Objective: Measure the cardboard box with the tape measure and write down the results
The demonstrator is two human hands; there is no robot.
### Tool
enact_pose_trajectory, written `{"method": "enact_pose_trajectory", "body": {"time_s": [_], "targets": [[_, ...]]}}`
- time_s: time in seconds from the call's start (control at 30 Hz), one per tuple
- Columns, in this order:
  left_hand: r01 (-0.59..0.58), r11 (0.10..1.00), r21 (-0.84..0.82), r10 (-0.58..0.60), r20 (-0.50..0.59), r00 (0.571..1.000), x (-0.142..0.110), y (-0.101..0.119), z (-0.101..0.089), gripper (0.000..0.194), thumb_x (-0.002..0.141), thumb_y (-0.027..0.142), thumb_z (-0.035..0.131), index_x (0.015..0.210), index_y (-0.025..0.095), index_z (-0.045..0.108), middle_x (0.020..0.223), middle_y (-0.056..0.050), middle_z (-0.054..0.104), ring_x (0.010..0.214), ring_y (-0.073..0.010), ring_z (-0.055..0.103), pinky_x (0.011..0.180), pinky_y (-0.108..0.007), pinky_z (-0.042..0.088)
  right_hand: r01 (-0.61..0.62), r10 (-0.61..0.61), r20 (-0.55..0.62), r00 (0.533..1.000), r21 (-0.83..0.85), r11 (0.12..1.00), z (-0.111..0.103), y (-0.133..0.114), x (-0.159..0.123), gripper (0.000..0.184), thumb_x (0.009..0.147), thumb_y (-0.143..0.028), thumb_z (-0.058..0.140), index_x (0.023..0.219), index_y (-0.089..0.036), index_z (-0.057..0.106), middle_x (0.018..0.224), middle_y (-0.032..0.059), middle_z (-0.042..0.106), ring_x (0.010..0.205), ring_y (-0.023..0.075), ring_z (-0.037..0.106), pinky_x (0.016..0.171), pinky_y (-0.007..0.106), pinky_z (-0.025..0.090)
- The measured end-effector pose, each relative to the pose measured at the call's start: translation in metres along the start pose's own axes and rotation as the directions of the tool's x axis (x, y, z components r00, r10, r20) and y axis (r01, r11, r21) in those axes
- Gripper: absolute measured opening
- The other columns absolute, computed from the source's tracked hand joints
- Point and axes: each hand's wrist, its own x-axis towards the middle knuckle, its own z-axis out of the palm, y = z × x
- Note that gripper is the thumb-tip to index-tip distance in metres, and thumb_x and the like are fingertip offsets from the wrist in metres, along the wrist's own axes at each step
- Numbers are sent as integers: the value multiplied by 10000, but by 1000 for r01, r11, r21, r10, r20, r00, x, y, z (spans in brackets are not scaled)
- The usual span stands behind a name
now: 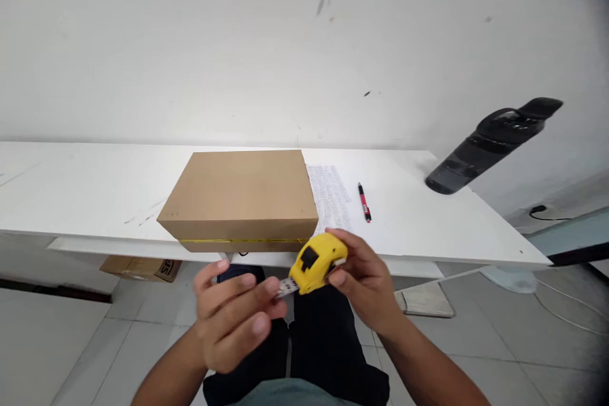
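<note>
The right hand point(366, 282) is gripping a yellow tape measure point(323, 260) by its case, fingers and thumb closing around the right end. The left hand point(233, 317) is curling partway, fingers spreading slightly, and is apparently pinching the short exposed blade point(287, 287) at its fingertips; the exact contact is hiding behind them. The tape measure is hanging in the air before the table's near edge, by the near right corner of a closed brown box point(242, 187); whether it is touching the box, one cannot tell. Judged risks: a loosening left pinch could be letting the blade snap back into the case, nipping a fingertip; a slackening right grip could be dropping the case to the floor. The white table point(95, 187) is running along a scuffed white wall point(214, 44). Right of the box, a written sheet point(328, 193) is lying partly against its edge, and a red-and-black pen point(364, 203) is resting beside the sheet. A dark bottle point(480, 152) is occupying the right end. Below, a carton point(143, 268) is sitting left over grey tiled floor point(157, 314).
</note>
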Motion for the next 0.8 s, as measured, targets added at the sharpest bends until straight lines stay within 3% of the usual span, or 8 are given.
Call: {"method": "enact_pose_trajectory", "body": {"time_s": [0.1, 0.2, 0.37, 0.43, 0.53, 0.6, 0.7, 0.8], "targets": [[-147, 986, -82, 142, -72, 987, 18, 17, 29, 309, 775, 110, 830, 917, 274, 609, 837, 84, 761, 854, -109, 644, 1165, -407, 449, -39, 38, 28, 999, 23, 999, 8, -1, -9, 442, 852, -374, 808, 1282, -352, 708, 988, 16, 768, 811, 146, 718, 720, 233, 632], [-97, 994, -54, 94, -47, 994, 19, 16, 38, 331, 774, 229, 865, 994, 268, 621, 892, 40, 739, 915, -137, 652, 1154, -435, 466, -37, 38, 2, 999, -43, 998, 2, 2, -10, 464, 866, -387, 791, 1314, -313, 695, 1031, 38, 774, 854, 166, 727, 759, 260, 637], [107, 981, 159, -96, -79, 992, -15, -15, 20, 776, 772, 460, 851, 1441, 289, 496, 1319, -100, 611, 1309, -249, 547, 1197, -473, 406, -45, 24, -100, 995, -210, 977, -30, 22, 6, 641, 825, -345, 832, 1427, -301, 615, 1166, 50, 750, 1013, 192, 709, 957, 337, 589], [401, 905, 143, -371, -197, 907, -34, -34, 13, 803, 841, 439, 792, 1525, 280, 402, 1499, -139, 476, 1445, -283, 432, 1210, -484, 373, -112, 104, -55, 993, -165, 980, -44, 36, 17, 758, 779, -375, 864, 1471, -269, 572, 1125, 55, 748, 992, 196, 707, 952, 357, 584], [779, 626, -46, -768, -208, 605, -61, -60, 12, 640, 970, 498, 597, 1521, 281, 356, 1517, -143, 454, 1427, -253, 464, 1149, -443, 434, -250, 252, 148, 956, -32, 968, -55, 59, 23, 900, 735, -426, 884, 1524, -231, 498, 996, 43, 740, 875, 180, 711, 827, 342, 606], [857, 506, -101, -861, -116, 494, -74, -71, 17, 573, 1000, 541, 509, 1482, 266, 368, 1403, -136, 548, 1282, -210, 586, 1046, -375, 512, -295, 299, 248, 922, -54, 954, -52, 68, 18, 936, 732, -407, 888, 1547, -250, 454, 991, 32, 735, 840, 163, 704, 788, 325, 599], [863, 499, -84, -866, -86, 493, -76, -79, 21, 620, 976, 557, 547, 1474, 243, 352, 1378, -140, 561, 1241, -201, 600, 1059, -364, 505, -229, 270, 329, 905, -158, 961, -40, 68, 4, 872, 782, -371, 856, 1547, -295, 445, 1010, 20, 732, 736, 118, 659, 669, 263, 563], [842, 539, -25, -836, -143, 530, -49, -86, 10, 734, 934, 618, 578, 1496, 211, 338, 1469, -174, 482, 1354, -263, 512, 1159, -452, 428, 6, 69, 423, 903, -173, 985, -30, 53, -5, 713, 839, -355, 814, 1491, -264, 539, 1014, 45, 738, 718, 116, 638, 619, 239, 534]]}}
